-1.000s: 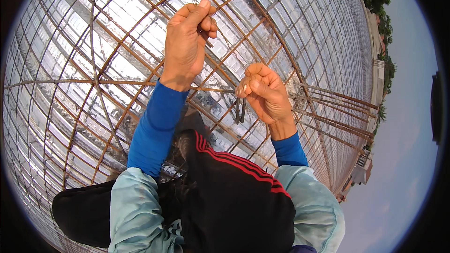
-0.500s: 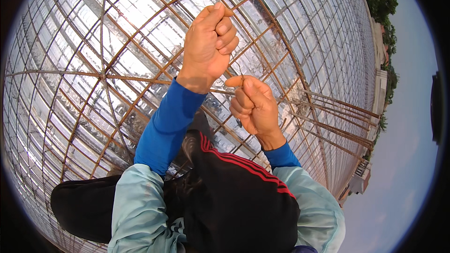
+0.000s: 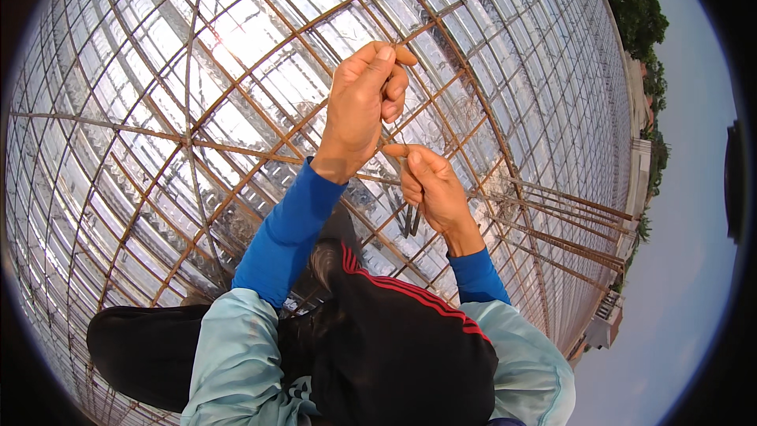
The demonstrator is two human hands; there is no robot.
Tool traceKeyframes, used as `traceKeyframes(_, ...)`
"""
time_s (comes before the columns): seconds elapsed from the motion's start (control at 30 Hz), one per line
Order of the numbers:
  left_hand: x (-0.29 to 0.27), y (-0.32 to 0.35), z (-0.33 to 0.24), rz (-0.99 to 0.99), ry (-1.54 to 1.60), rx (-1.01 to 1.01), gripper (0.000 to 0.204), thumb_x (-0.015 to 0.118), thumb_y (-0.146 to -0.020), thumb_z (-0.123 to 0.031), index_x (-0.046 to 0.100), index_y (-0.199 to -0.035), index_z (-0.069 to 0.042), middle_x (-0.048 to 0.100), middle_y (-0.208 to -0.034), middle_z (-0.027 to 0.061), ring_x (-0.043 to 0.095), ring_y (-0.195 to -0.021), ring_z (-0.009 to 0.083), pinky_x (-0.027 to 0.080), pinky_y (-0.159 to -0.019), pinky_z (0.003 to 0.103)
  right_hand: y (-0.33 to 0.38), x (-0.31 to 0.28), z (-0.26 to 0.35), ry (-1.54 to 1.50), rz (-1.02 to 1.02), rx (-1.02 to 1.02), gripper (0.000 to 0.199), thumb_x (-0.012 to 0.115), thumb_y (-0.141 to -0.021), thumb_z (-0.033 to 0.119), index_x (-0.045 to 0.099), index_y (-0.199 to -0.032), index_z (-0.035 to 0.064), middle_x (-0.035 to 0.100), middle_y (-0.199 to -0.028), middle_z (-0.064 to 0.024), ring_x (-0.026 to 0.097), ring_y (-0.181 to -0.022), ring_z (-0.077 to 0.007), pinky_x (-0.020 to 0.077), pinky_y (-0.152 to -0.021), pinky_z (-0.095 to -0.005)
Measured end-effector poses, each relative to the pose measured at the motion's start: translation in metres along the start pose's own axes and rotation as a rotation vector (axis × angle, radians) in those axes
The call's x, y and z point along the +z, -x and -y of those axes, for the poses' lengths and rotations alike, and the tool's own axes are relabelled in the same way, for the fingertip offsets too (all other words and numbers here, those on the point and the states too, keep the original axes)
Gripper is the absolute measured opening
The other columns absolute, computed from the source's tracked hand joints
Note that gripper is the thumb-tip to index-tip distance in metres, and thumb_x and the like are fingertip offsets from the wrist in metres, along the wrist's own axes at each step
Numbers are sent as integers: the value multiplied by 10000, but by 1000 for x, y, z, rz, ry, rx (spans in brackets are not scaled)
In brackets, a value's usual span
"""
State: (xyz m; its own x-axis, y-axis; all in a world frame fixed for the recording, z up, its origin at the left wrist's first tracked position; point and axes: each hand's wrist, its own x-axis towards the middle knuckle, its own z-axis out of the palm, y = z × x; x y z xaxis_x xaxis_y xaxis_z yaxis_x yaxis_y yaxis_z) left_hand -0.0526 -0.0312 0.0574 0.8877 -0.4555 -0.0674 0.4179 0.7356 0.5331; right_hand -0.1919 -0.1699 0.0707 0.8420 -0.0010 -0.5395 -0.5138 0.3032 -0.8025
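Silver ribbed metal decking (image 3: 225,43) spreads beneath a wide grid of rusty reinforcing bars (image 3: 188,140), its rows bent into curves by the fisheye lens. Pale blue sky (image 3: 670,268) fills the right side beyond the deck's edge, where dark green trees (image 3: 635,12) rise. Low over the grid is the worker, black trousers (image 3: 402,355) striped in red along one leg, a position that appears to keep the bars within easy reach. Pale green sleeves (image 3: 236,347) give way to snug blue cuffs (image 3: 280,229), probably worn against sun and scratches. To the right, a group of longer bars (image 3: 583,246) runs together toward the rim.

Both arms reach forward, the left hand (image 3: 363,99) farther out than the right hand (image 3: 435,193). The left is closed, thumb pressed against forefinger; the right is likewise pinched, its forefinger pointing toward the left wrist. Just below the right hand's fingers show two dark handles (image 3: 408,222), seemingly of a pliers-like tool; whether the palm holds it cannot be told. Smallest of all, thin wire (image 3: 404,140) shows at the fingertips of both hands, above the grid, its fineness likely calling for a fingertip grip.
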Motion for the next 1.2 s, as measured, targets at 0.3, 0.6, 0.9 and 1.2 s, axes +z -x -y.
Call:
traceKeyframes(0.3,3,7,20,-53,88,-94,292,492,-1128,-242,634,-1028,-7,447,-648,-46,396,-522,38,341,-455,208,28,6,-41,149,-117,-271,386,523,-1130,258,650,-1240,-90,374,-654,70,295,-537,-39,253,-499,-224)
traceKeyframes(0.6,-5,8,27,-46,-39,-72,371,497,-1133,-297,647,-1175,39,602,-770,8,617,-691,129,520,-682,250,41,4,-28,801,-441,-405,246,611,-1071,133,732,-1208,-32,767,-864,-111,597,-681,-84,479,-613,-281)
traceKeyframes(0.9,-7,5,44,-169,-193,-25,440,490,-1130,-346,674,-1082,51,657,-741,58,700,-665,169,573,-628,302,38,-3,-21,1214,-499,-709,205,661,-1013,63,741,-1178,-28,750,-890,-205,718,-688,-257,543,-640,-345)
traceKeyframes(1.2,-25,10,47,-97,106,-204,417,453,-1135,-337,660,-985,-7,681,-754,86,736,-730,220,605,-678,341,49,-4,-33,1092,-426,-625,217,653,-1016,60,727,-1199,-32,746,-922,-220,733,-742,-303,560,-669,-367)
